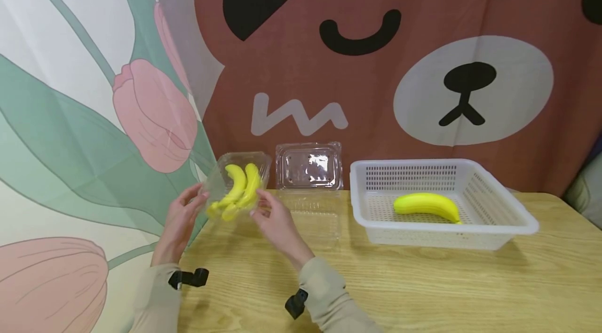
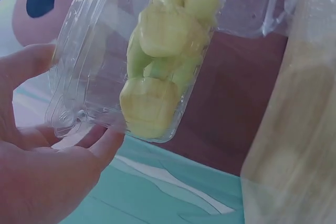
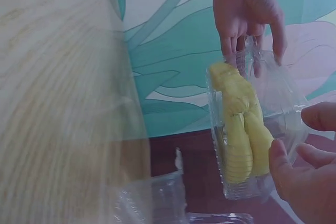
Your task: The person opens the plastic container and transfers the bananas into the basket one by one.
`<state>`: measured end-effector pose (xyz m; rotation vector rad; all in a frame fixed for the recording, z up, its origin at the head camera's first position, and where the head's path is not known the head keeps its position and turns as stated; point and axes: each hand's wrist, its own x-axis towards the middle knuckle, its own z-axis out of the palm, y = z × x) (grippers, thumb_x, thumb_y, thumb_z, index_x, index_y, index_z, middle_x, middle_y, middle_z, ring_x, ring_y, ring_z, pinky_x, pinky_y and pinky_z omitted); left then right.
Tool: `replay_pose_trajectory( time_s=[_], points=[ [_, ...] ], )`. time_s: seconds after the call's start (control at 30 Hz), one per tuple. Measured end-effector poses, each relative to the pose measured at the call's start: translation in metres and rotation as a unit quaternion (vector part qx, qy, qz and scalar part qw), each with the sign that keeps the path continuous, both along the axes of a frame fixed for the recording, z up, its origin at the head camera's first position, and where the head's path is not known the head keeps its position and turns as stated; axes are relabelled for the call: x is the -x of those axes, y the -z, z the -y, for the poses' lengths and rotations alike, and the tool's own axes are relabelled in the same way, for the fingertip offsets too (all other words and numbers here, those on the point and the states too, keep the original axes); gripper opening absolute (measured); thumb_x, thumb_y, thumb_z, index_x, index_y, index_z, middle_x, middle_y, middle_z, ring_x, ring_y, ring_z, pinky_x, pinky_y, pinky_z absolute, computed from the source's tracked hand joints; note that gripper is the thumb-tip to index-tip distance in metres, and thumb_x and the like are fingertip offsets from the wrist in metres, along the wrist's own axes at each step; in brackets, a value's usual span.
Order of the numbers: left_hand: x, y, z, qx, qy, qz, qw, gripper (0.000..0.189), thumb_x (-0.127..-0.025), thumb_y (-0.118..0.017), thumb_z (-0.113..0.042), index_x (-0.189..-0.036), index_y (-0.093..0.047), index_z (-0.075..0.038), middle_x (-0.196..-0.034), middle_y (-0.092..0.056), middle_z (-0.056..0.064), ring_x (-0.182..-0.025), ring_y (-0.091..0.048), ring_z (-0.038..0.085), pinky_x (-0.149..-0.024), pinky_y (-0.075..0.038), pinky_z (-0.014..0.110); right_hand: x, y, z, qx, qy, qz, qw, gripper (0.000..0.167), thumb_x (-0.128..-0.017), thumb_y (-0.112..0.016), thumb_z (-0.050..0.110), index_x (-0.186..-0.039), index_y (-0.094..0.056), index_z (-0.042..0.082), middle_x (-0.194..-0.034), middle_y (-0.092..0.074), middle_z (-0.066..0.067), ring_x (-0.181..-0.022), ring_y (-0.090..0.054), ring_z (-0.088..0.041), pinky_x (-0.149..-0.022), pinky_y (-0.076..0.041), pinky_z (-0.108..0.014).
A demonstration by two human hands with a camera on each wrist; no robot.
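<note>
A clear plastic box (image 1: pixel 217 179) with yellow toy bananas (image 1: pixel 237 186) inside is held between both hands, tilted above the left end of the table. My left hand (image 1: pixel 181 218) grips its left edge; in the left wrist view, thumb and fingers (image 2: pixel 107 145) pinch the rim. On the opposite side, my right hand (image 1: pixel 279 223) holds the box by its edge, with thumb and fingers on either side in the right wrist view. Through the wall, the bananas (image 3: pixel 239 129) show bunched along one side of the box.
Just right of the hands stands another clear box (image 1: pixel 308 165), its lid raised against the hanging cloth. A white perforated basket (image 1: pixel 447 236) farther right contains one yellow banana (image 1: pixel 425 203). The wooden table (image 1: pixel 423 286) borders printed cloth at its back and left.
</note>
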<state>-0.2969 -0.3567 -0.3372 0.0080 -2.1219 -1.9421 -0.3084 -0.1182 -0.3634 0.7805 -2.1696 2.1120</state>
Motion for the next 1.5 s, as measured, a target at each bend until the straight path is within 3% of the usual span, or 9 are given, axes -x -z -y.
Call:
replay_pose_trajectory(
  time_s=[0.23, 0.57, 0.93, 1.27, 1.5],
  points=[
    [-0.002, -0.009, -0.01, 0.004, 0.012, -0.025, 0.9996, 0.069, -0.099, -0.061, -0.028, -0.152, -0.028, 0.001, -0.16, -0.021, 0.013, -0.143, -0.022, 0.028, -0.119, -0.014, 0.045, -0.004, -0.012, -0.008, 0.01, 0.024, -0.018, 0.9995, 0.055, -0.093, -0.066, 0.012, -0.145, -0.048, 0.014, -0.13, -0.055, -0.005, -0.108, -0.059, -0.019, -0.092, -0.052, -0.029],
    [-0.008, -0.018, -0.023, 0.013, 0.047, -0.044, 0.9978, 0.07, -0.098, -0.062, -0.028, -0.155, -0.027, -0.006, -0.16, -0.025, 0.01, -0.146, -0.019, 0.024, -0.12, -0.014, 0.041, -0.007, -0.023, -0.022, 0.017, 0.045, -0.028, 0.9985, 0.062, -0.091, -0.071, 0.023, -0.147, -0.046, 0.016, -0.13, -0.052, -0.003, -0.112, -0.057, -0.021, -0.094, -0.051, -0.03],
    [-0.014, -0.026, -0.036, -0.025, 0.083, -0.077, 0.9933, 0.063, -0.099, -0.061, -0.014, -0.154, -0.032, -0.007, -0.158, -0.027, 0.011, -0.144, -0.026, 0.027, -0.114, -0.028, 0.024, -0.01, -0.037, -0.038, 0.03, 0.056, -0.052, 0.9966, 0.059, -0.09, -0.072, 0.029, -0.143, -0.049, 0.017, -0.126, -0.052, -0.007, -0.111, -0.056, -0.023, -0.096, -0.05, -0.035],
    [-0.015, -0.029, -0.051, 0.009, 0.069, -0.065, 0.9954, 0.066, -0.097, -0.065, -0.024, -0.154, -0.034, -0.012, -0.161, -0.023, 0.004, -0.147, -0.015, 0.02, -0.119, -0.014, 0.045, -0.016, -0.041, -0.052, 0.012, 0.072, -0.051, 0.996, 0.058, -0.092, -0.07, 0.03, -0.145, -0.048, 0.019, -0.124, -0.052, -0.002, -0.11, -0.056, -0.02, -0.091, -0.053, -0.032],
    [-0.017, -0.031, -0.062, 0.041, 0.051, -0.062, 0.996, 0.066, -0.096, -0.066, -0.029, -0.153, -0.037, -0.018, -0.16, -0.025, 0.001, -0.146, -0.015, 0.02, -0.119, -0.016, 0.047, -0.016, -0.043, -0.063, 0.008, 0.077, -0.056, 0.9955, 0.06, -0.092, -0.07, 0.028, -0.146, -0.046, 0.018, -0.129, -0.05, -0.004, -0.112, -0.055, -0.024, -0.092, -0.052, -0.036]
  ],
)
